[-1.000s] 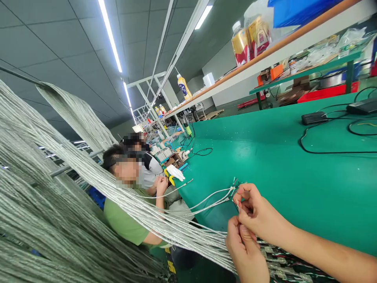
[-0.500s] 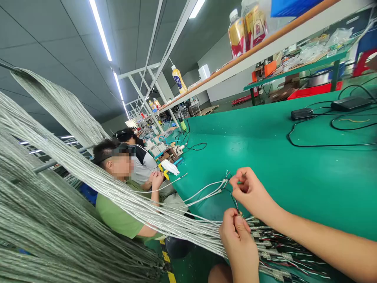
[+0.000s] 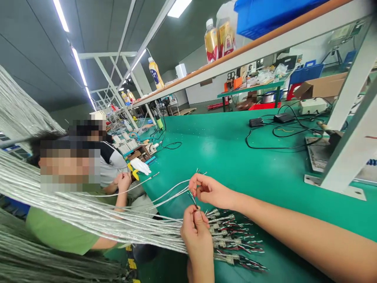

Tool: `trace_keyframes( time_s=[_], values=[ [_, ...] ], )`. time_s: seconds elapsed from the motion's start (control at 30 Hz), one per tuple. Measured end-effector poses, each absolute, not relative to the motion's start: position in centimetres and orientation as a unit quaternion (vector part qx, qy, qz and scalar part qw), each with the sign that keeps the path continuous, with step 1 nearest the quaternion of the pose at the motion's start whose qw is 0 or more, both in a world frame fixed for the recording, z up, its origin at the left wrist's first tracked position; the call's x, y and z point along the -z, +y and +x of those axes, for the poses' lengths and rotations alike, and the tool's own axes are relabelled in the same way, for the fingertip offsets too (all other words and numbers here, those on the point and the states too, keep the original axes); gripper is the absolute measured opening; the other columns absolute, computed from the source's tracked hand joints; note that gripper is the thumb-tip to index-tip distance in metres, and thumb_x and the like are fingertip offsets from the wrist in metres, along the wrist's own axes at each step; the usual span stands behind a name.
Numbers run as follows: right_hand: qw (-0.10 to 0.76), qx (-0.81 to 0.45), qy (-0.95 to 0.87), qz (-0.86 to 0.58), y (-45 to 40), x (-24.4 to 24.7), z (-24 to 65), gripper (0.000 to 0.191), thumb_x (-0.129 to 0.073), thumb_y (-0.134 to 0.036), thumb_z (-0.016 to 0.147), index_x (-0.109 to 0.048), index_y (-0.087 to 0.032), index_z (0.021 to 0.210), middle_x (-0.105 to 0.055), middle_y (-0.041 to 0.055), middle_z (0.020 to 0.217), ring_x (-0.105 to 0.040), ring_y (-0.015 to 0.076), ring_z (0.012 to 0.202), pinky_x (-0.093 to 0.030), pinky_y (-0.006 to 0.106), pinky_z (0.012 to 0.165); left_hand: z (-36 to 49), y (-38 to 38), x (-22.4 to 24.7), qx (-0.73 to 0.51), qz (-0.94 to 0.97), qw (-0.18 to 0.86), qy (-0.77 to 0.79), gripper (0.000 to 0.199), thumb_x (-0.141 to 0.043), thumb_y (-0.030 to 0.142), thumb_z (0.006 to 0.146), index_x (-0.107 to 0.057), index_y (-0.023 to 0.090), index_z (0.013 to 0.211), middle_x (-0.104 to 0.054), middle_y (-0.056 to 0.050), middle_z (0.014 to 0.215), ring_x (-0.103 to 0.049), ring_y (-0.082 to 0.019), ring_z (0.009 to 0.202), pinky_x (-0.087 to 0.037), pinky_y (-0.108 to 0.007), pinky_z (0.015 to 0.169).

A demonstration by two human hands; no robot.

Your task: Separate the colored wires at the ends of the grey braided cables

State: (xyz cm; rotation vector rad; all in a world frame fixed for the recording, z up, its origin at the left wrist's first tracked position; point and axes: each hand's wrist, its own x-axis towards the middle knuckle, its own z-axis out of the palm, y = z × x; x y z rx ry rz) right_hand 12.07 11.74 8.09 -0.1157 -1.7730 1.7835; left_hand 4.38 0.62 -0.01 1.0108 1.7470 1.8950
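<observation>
My left hand [image 3: 198,232] is closed around the end of a cable, with thin dark, red and white wires [image 3: 193,199] sticking up from its fingertips. Just above it, my right hand [image 3: 207,190] has its thumb and fingers pinched at the tips of these wires. A bundle of silvery braided cables [image 3: 141,230] runs from the left beneath my left hand. Their stripped ends [image 3: 235,236], with dark, red and white wires, fan out over the green table [image 3: 229,165] to the right. A few separate white cables [image 3: 167,195] pass behind my hands.
Beyond the left side, a person in a green shirt [image 3: 59,232] sits by another person. White gloves [image 3: 140,166] and yellow-handled tools lie near them. Black cords and adapters [image 3: 284,118], a white metal post [image 3: 338,153] and a shelf with bottles [image 3: 212,43] stand right and above.
The view has swung right, so things appear further left. My right hand has come down closer to my left hand, and the wires between them now show more clearly.
</observation>
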Motion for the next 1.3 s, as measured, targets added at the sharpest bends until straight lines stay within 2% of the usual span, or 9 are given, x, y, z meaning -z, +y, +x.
trace_keyframes(
  time_s=[0.2, 0.37, 0.57, 0.9, 1.17, 1.3],
  values=[
    [0.277, -0.658, -0.700, -0.017, 11.79, -7.77, 12.14, 0.035, -0.046, -0.005, 0.063, -0.054, -0.018, 0.094, -0.057, -0.0017, 0.081, -0.051, 0.0114, 0.068, -0.040, 0.025, 0.061, 4.56, 0.26, -0.29, -0.667, 0.364, 0.179, 0.624, 0.032, -0.045, 0.047, 0.094, -0.055, 0.017, 0.097, -0.053, 0.002, 0.063, -0.050, -0.011, 0.054, -0.042, -0.021, 0.052],
    [0.273, -0.601, -0.750, -0.037, 11.67, -8.28, 12.42, 0.031, -0.051, -0.003, 0.070, -0.052, -0.019, 0.096, -0.057, -0.0034, 0.080, -0.050, 0.0095, 0.064, -0.038, 0.023, 0.056, 4.38, 0.28, -0.16, -0.663, 0.369, 0.183, 0.625, 0.034, -0.044, 0.049, 0.095, -0.055, 0.017, 0.098, -0.052, 0.003, 0.060, -0.049, -0.012, 0.053, -0.041, -0.022, 0.051],
    [0.275, -0.547, -0.788, -0.062, 11.40, -8.31, 12.48, 0.030, -0.053, 0.000, 0.070, -0.052, -0.020, 0.093, -0.055, -0.0054, 0.080, -0.047, 0.0072, 0.061, -0.037, 0.020, 0.052, 4.15, 0.49, 0.17, -0.666, 0.363, 0.181, 0.626, 0.038, -0.045, 0.052, 0.094, -0.056, 0.016, 0.100, -0.053, 0.002, 0.061, -0.051, -0.013, 0.053, -0.042, -0.023, 0.053],
    [0.260, -0.576, -0.772, -0.069, 11.26, -7.79, 12.44, 0.037, -0.054, -0.001, 0.066, -0.049, -0.022, 0.095, -0.052, -0.0070, 0.076, -0.042, 0.0065, 0.057, -0.031, 0.018, 0.047, 4.09, 0.32, 0.16, -0.668, 0.369, 0.173, 0.623, 0.035, -0.047, 0.048, 0.094, -0.058, 0.016, 0.099, -0.055, 0.001, 0.063, -0.052, -0.014, 0.056, -0.043, -0.024, 0.055],
    [0.278, -0.673, -0.685, -0.018, 11.50, -7.55, 11.83, 0.040, -0.053, 0.001, 0.064, -0.045, -0.021, 0.096, -0.054, -0.0070, 0.080, -0.042, 0.0050, 0.056, -0.029, 0.019, 0.049, 3.94, 0.45, 0.38, -0.670, 0.381, 0.185, 0.609, 0.043, -0.046, 0.056, 0.093, -0.057, 0.015, 0.097, -0.053, 0.002, 0.061, -0.051, -0.013, 0.053, -0.041, -0.023, 0.052],
    [0.256, -0.634, -0.729, -0.033, 11.96, -7.45, 12.11, 0.034, -0.057, -0.001, 0.068, -0.050, -0.020, 0.095, -0.057, -0.0046, 0.081, -0.046, 0.0062, 0.059, -0.033, 0.019, 0.051, 4.04, 0.29, 0.48, -0.669, 0.381, 0.187, 0.610, 0.039, -0.042, 0.052, 0.096, -0.055, 0.015, 0.102, -0.053, 0.002, 0.064, -0.049, -0.012, 0.053, -0.041, -0.022, 0.053]
  ],
)
